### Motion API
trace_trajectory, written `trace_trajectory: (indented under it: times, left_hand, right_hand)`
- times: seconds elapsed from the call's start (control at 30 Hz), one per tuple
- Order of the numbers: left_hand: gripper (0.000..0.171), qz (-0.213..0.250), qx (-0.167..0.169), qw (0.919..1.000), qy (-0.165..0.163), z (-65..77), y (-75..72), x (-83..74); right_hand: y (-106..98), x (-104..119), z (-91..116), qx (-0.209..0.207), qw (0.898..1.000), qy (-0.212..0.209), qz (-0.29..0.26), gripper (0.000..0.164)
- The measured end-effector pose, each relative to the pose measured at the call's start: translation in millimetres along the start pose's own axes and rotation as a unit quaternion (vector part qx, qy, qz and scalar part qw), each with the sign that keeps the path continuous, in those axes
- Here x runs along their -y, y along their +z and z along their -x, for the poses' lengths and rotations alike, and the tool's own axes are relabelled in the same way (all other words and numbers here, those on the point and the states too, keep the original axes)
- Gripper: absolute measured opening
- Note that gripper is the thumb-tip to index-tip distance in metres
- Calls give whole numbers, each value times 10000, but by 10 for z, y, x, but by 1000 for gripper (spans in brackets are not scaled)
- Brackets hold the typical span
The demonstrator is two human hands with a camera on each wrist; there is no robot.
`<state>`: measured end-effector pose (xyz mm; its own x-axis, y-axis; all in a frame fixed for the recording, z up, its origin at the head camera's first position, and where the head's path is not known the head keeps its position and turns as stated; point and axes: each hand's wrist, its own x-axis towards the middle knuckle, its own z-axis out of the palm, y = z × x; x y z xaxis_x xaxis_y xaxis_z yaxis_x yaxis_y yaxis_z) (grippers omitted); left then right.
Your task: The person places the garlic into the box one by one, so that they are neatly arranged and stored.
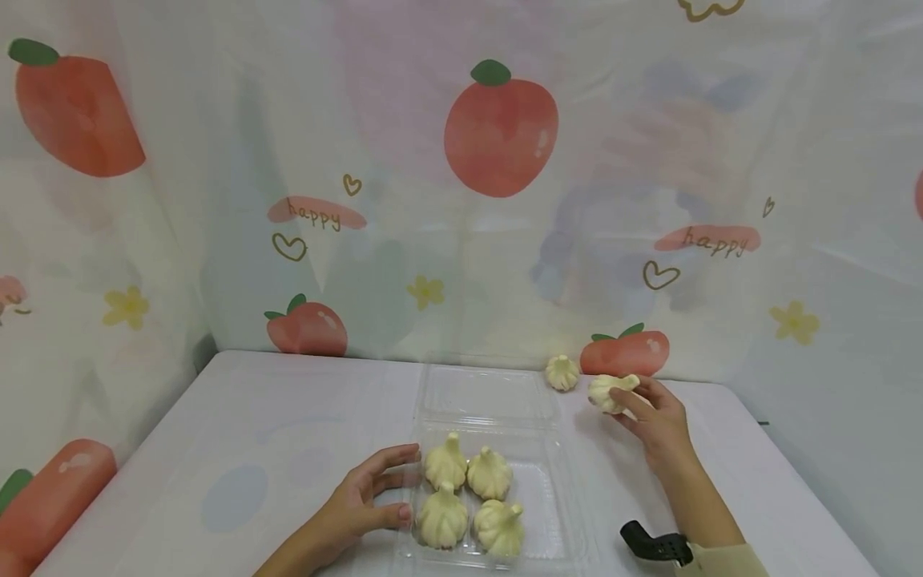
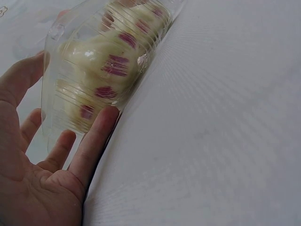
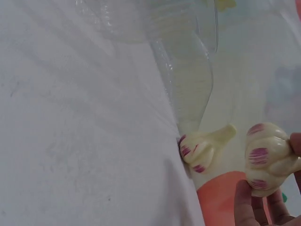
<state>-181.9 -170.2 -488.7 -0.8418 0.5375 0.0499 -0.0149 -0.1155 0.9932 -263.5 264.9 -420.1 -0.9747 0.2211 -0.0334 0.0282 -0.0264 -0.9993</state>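
My right hand (image 1: 663,425) pinches a garlic bulb (image 1: 604,393) between thumb and fingers, lifted over the back right of the table. Purple streaks mark its base in the right wrist view. Near it another garlic bulb (image 1: 562,374) stands on the table by the back edge. A clear plastic clamshell box (image 1: 542,501) lies with its lid (image 1: 486,394) folded back. Several garlic bulbs (image 1: 443,519) sit in the box's left and middle part. With fingers spread, my left hand (image 1: 356,498) rests against the box's left side; the left wrist view shows a fingertip touching its wall.
The white table (image 1: 288,449) meets a printed curtain (image 1: 404,120) at the back and at both sides. A black curved piece (image 1: 652,543) is strapped at my right wrist, close to the table's front right.
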Motion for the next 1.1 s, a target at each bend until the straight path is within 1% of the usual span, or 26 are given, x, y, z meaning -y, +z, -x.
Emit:
trace_trajectory:
  times: [0.1, 0.23, 0.43, 0.53, 0.67, 0.87, 1.1]
  left_hand:
    - [69, 13, 36, 10000, 44, -18, 15, 5]
    - [68, -2, 55, 9999, 88, -12, 13, 0]
    - [68, -143, 40, 9998, 96, -19, 15, 8]
    - [68, -174, 32, 9998, 86, -19, 16, 9]
    - [68, -167, 26, 9998, 71, -11, 18, 6]
    - [68, -146, 30, 9999, 65, -7, 23, -5]
    - [68, -93, 15, 9999, 39, -22, 18, 4]
  right_hand:
    - [19, 54, 53, 237, 9993, -262, 77, 27]
    - [95, 112, 126, 627, 9963, -578, 122, 25]
    - [175, 200, 245, 1123, 9894, -876, 287, 23]
    - [204, 234, 287, 1275, 9865, -957, 373, 25]
    - [241, 272, 339, 1464, 9820, -1057, 555, 34]
    - [274, 320, 423, 1947, 9678, -1390, 782, 32]
    - [300, 364, 486, 2182, 9494, -1677, 1515, 31]
